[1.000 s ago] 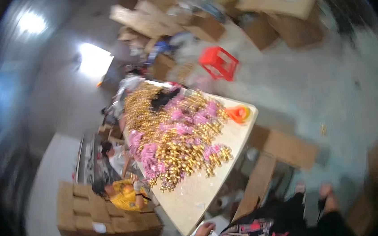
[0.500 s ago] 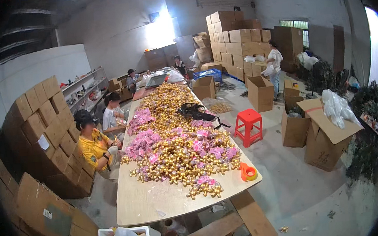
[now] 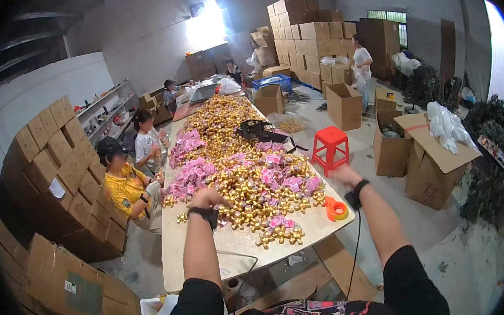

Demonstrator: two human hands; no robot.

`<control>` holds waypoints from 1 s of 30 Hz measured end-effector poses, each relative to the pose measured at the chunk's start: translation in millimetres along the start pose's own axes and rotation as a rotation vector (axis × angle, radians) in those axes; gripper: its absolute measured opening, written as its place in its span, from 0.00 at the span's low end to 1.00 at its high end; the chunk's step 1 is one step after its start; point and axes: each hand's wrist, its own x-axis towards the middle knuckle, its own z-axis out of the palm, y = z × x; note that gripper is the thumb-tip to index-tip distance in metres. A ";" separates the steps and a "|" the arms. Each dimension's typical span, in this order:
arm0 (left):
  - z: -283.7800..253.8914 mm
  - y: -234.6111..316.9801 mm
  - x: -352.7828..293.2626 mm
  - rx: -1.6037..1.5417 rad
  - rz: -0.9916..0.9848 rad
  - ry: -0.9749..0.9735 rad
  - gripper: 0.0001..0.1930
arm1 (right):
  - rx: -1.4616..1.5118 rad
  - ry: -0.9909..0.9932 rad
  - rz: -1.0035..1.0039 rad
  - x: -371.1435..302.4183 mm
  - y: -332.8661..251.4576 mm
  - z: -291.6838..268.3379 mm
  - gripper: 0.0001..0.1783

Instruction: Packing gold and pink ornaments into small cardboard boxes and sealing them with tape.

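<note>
A long heap of shiny gold balloon-animal-shaped trinkets [image 3: 241, 203] covers much of the pale table [image 3: 180, 257]. Pink printed cards or packets [image 3: 191, 178] are mixed in, thickest along the heap's left side. My left hand [image 3: 209, 198] is at the heap's near left, bent at the wrist toward the trinkets; its fingers are blurred. Beyond the table's right edge in the picture, my right hand [image 3: 345, 176] appears below the red stool, smeared by motion. Both wrists wear black bands with cables. An orange tape dispenser [image 3: 335, 209] lies at the table's near right corner.
A black bag [image 3: 259, 131] rests on the heap. A red stool [image 3: 329, 148] stands right of the table. Open cartons [image 3: 343, 106] are farther right; stacked boxes [image 3: 54, 157] line the left. Co-workers sit along the left side, including one in a yellow shirt [image 3: 126, 189].
Both my forearms have come up into view from the lower edge and reach out over and beside the table. The view has shifted slightly. The yellow-shirted co-worker's hands have moved.
</note>
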 end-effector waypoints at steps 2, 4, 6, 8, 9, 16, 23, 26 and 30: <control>-87.8 -27.0 -59.3 -0.111 -0.040 0.066 0.25 | 0.002 -0.072 0.004 0.8 -160.3 -4.7 0.24; -126.8 9.3 -126.9 -0.185 0.016 0.539 0.14 | 0.023 0.192 -0.227 -31.4 -253.7 -36.0 0.20; -137.3 50.8 -183.7 -0.103 0.357 1.007 0.07 | -0.011 0.707 -0.663 -74.5 -307.9 -57.7 0.15; -137.9 55.0 -226.0 -0.004 0.604 1.201 0.05 | -0.096 0.868 -0.858 -119.8 -359.7 -69.2 0.13; -131.6 69.6 -232.0 -0.001 0.686 1.266 0.04 | -0.121 0.874 -0.856 -127.2 -361.9 -73.9 0.13; -113.0 50.6 -214.0 0.047 0.806 1.638 0.05 | -0.416 1.379 -1.301 -101.6 -379.6 -25.4 0.19; -116.9 54.3 -192.6 -0.132 0.771 1.557 0.04 | -0.275 1.094 -1.192 -45.0 -381.0 15.3 0.03; -121.8 48.2 -193.0 -0.116 0.767 1.595 0.05 | -0.163 1.097 -1.160 -41.1 -391.7 26.9 0.08; -119.5 49.6 -191.2 -0.054 0.673 1.607 0.04 | -0.134 1.095 -1.135 -38.6 -393.0 30.0 0.05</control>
